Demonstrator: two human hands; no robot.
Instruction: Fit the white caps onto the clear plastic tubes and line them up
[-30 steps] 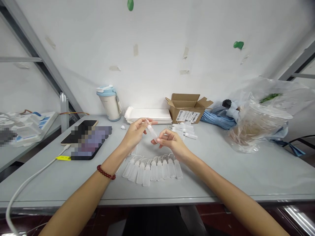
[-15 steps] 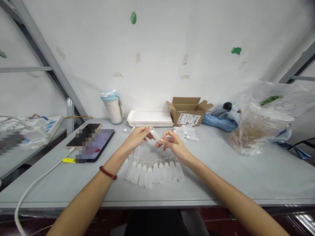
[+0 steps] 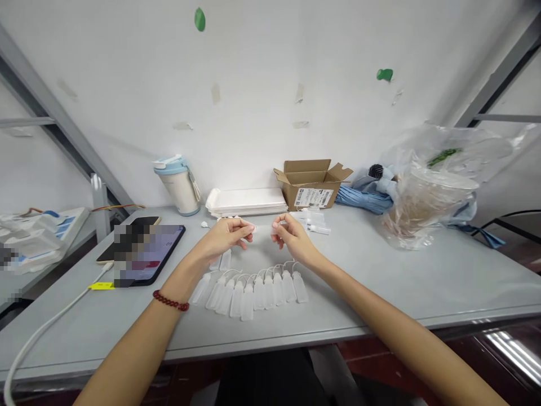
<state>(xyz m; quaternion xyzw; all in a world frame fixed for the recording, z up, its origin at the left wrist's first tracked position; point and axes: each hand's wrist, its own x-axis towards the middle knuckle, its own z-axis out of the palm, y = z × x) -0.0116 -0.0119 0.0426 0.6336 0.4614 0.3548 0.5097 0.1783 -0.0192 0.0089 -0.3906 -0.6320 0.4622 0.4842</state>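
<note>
Two bare hands hold a small, translucent white plastic bottle (image 3: 263, 230) between them, just above the grey desk (image 3: 380, 276), near the middle of the frame.
From where I stand, the left hand (image 3: 224, 235), with a dark red beaded bracelet (image 3: 169, 301) on its wrist, pinches one end, while the right hand (image 3: 295, 237) pinches the other; the hands are a little apart, and the bottle's outline is too faint to make out fully. In the lower middle of the frame, a curved row of translucent white flat bottles with thin white loops (image 3: 247, 303) lies on the desk. Past the right hand, more clear plastic bottles (image 3: 318, 229) lie in front of an open brown cardboard box (image 3: 313, 194), right of a flat white stack (image 3: 249, 201).
</note>
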